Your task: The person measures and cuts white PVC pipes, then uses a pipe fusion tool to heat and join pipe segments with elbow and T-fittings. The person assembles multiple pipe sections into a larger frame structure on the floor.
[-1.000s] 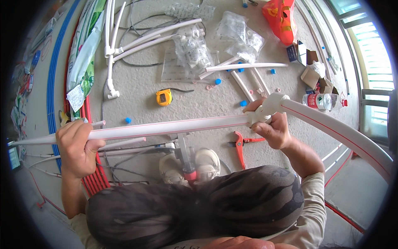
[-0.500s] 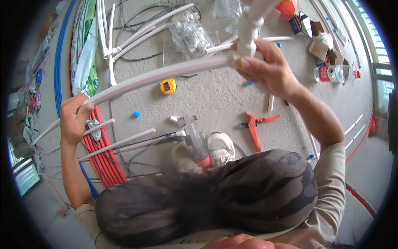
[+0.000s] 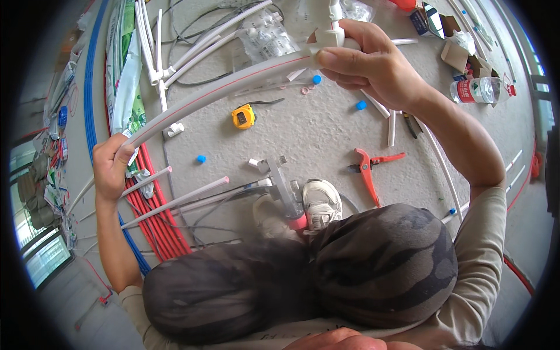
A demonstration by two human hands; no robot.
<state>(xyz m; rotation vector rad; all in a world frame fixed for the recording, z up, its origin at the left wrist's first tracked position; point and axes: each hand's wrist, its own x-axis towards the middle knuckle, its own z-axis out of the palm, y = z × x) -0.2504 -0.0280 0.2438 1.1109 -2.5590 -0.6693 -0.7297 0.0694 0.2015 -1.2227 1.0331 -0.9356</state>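
Note:
A long white plastic pipe with a thin red stripe is held raised across the view, curving in the fisheye picture. My left hand is closed round it toward its left end. My right hand grips the white pipe fitting at the other end, thumb along the joint. From that fitting a further white piece runs up to the top edge of the view. On the floor between my shoes stands a grey tool with a pink-red part, perhaps a pipe fusion welder.
On the concrete floor lie a yellow tape measure, a red-handled pipe cutter and blue caps. Red pipes and loose white pipes lie at left. Bagged fittings, a plastic bottle and opened boxes lie farther off.
The fitting end of the pipe has moved up and slightly left with my right hand, and its upright piece has swung from leaning right to nearly straight up. Both hands keep their grip.

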